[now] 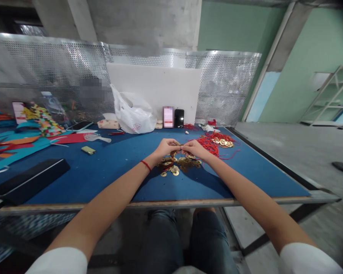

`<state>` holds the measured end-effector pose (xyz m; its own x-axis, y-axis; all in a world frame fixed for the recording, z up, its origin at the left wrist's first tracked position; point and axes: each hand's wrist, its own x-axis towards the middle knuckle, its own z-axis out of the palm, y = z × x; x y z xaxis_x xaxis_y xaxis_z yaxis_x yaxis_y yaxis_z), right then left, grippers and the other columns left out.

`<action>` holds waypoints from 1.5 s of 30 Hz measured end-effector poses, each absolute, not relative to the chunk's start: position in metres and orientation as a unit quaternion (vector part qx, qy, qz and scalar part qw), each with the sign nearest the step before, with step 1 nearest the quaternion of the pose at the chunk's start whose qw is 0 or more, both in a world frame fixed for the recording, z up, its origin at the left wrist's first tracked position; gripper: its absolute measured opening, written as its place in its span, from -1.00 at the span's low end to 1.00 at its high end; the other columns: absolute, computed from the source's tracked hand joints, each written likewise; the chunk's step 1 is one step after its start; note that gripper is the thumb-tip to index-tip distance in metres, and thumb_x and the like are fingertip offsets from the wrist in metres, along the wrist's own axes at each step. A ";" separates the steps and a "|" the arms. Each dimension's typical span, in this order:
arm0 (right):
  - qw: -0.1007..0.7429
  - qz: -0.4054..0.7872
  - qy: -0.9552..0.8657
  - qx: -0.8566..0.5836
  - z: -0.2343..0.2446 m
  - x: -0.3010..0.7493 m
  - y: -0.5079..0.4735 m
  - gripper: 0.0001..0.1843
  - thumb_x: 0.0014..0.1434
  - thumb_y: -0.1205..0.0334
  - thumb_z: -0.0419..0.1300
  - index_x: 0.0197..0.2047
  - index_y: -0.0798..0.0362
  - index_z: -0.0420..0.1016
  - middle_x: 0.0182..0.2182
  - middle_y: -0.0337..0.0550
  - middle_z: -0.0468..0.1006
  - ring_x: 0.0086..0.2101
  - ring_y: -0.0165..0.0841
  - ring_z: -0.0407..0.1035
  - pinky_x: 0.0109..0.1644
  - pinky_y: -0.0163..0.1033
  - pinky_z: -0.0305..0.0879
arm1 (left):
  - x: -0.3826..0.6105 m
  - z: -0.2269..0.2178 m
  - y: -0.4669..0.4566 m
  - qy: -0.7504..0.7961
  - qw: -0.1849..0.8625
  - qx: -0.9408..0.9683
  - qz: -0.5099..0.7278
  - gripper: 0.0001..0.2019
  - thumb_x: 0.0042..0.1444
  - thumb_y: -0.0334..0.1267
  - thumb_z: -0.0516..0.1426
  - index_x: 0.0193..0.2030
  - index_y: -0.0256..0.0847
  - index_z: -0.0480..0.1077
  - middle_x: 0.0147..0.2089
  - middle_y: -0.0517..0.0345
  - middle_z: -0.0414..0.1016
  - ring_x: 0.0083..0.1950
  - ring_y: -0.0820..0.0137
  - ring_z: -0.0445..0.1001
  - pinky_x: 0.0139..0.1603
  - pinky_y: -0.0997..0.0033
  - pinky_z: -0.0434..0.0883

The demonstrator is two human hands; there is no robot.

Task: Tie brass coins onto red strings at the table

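My left hand (pixel 168 148), with a red cord bracelet at the wrist, and my right hand (pixel 194 148) meet fingertip to fingertip above the blue table. Both are closed in a pinch on a small gold coin, mostly covered by the fingers. Right below them lies a loose pile of gold coins (pixel 175 169), round with holes in the middle, with a bit of red cord among them. To the right of my right hand is a heap of red cords (pixel 208 144), and more gold coins (pixel 224 142) rest on its far side.
A white plastic bag (pixel 135 114) and two phones (pixel 168 117) stand at the back. On the left are a black case (pixel 31 179), a yellow-green small item (pixel 88 150), a clear plastic scoop-like piece (pixel 97 137) and coloured sheets (pixel 20 152). The table's front edge (pixel 185 203) runs below my forearms.
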<state>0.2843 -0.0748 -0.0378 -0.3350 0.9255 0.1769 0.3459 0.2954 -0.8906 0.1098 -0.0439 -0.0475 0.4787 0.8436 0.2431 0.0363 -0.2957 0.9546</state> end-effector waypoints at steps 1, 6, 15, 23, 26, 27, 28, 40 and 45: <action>0.367 0.388 -0.717 -0.448 -0.039 0.286 -0.073 -0.66 0.01 0.01 0.13 -0.57 0.11 0.45 -0.73 -0.27 0.34 -0.67 -0.51 0.10 -0.56 -0.32 -0.05 | 0.110 -0.047 -0.044 0.308 0.502 0.701 0.402 -0.76 -0.14 -0.19 0.31 -0.42 -0.33 0.46 -0.53 0.11 0.48 -0.51 0.46 0.40 -0.51 0.51 0.25; 0.396 0.247 -0.709 -0.529 -0.042 0.292 -0.067 -0.63 -0.04 -0.06 0.21 -0.60 0.07 0.33 -0.67 -0.26 0.34 -0.60 -0.46 0.15 -0.50 -0.30 -0.02 | 0.110 -0.045 -0.045 0.306 0.476 0.717 0.407 -0.78 -0.12 -0.20 0.29 -0.40 -0.32 0.44 -0.56 0.15 0.45 -0.54 0.48 0.37 -0.52 0.50 0.24; 0.450 0.261 -0.738 -0.430 -0.043 0.289 -0.063 -0.81 -0.07 0.12 0.20 -0.48 0.07 0.37 -0.53 -0.27 0.37 -0.45 -0.42 0.21 -0.35 -0.28 0.10 | 0.111 -0.047 -0.043 0.287 0.462 0.734 0.406 -0.78 -0.11 -0.20 0.28 -0.38 -0.31 0.43 -0.56 0.17 0.43 -0.53 0.48 0.37 -0.52 0.51 0.28; 0.469 0.437 -0.652 -0.405 -0.042 0.285 -0.071 -0.78 -0.16 0.13 0.29 -0.48 0.08 0.41 -0.55 -0.30 0.39 -0.46 -0.45 0.20 -0.35 -0.30 0.06 | 0.111 -0.045 -0.044 0.283 0.461 0.734 0.411 -0.80 -0.11 -0.24 0.27 -0.39 -0.30 0.39 -0.56 0.18 0.44 -0.55 0.49 0.37 -0.52 0.51 0.30; 0.474 0.514 -0.599 -0.391 -0.041 0.281 -0.076 -0.78 -0.18 0.14 0.31 -0.48 0.07 0.42 -0.51 -0.28 0.44 -0.43 -0.44 0.26 -0.35 -0.31 0.08 | 0.111 -0.041 -0.045 0.284 0.462 0.736 0.406 -0.80 -0.12 -0.24 0.28 -0.40 -0.30 0.39 -0.57 0.19 0.44 -0.57 0.50 0.36 -0.54 0.52 0.29; 0.475 0.534 -0.581 -0.389 -0.040 0.280 -0.077 -0.78 -0.18 0.13 0.31 -0.48 0.07 0.42 -0.49 -0.26 0.45 -0.43 -0.44 0.27 -0.35 -0.31 0.08 | 0.111 -0.041 -0.046 0.284 0.463 0.736 0.403 -0.80 -0.12 -0.25 0.28 -0.41 -0.30 0.39 -0.57 0.19 0.44 -0.58 0.50 0.36 -0.54 0.52 0.29; 0.477 0.549 -0.565 -0.390 -0.040 0.279 -0.077 -0.77 -0.18 0.12 0.30 -0.48 0.06 0.41 -0.49 -0.26 0.46 -0.42 -0.44 0.29 -0.35 -0.30 0.09 | 0.111 -0.040 -0.046 0.284 0.466 0.736 0.401 -0.80 -0.13 -0.24 0.28 -0.41 -0.29 0.39 -0.57 0.19 0.44 -0.58 0.50 0.36 -0.55 0.52 0.29; 0.630 0.312 -0.459 -0.544 -0.042 0.337 -0.040 -0.78 -0.06 0.08 0.19 -0.50 0.01 0.24 -0.53 -0.21 0.37 -0.46 -0.38 0.25 -0.38 -0.25 0.18 | 0.106 -0.045 -0.036 0.316 0.513 0.699 0.385 -0.77 -0.16 -0.24 0.31 -0.43 -0.28 0.37 -0.53 0.17 0.47 -0.54 0.46 0.42 -0.52 0.50 0.30; 0.632 0.211 -0.480 -0.571 -0.048 0.329 -0.041 -0.83 -0.06 0.20 0.18 -0.36 0.03 0.30 -0.33 -0.10 0.44 -0.27 -0.27 0.30 -0.18 -0.18 0.23 | 0.106 -0.045 -0.037 0.326 0.528 0.693 0.367 -0.78 -0.18 -0.27 0.32 -0.43 -0.29 0.39 -0.51 0.14 0.49 -0.51 0.45 0.44 -0.51 0.52 0.29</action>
<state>0.3291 -0.0406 -0.0481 0.4497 0.8146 0.3663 0.2819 0.2597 -0.9236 0.1055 -0.0368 -0.0454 0.5184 0.8391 0.1645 0.0643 -0.2301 0.9710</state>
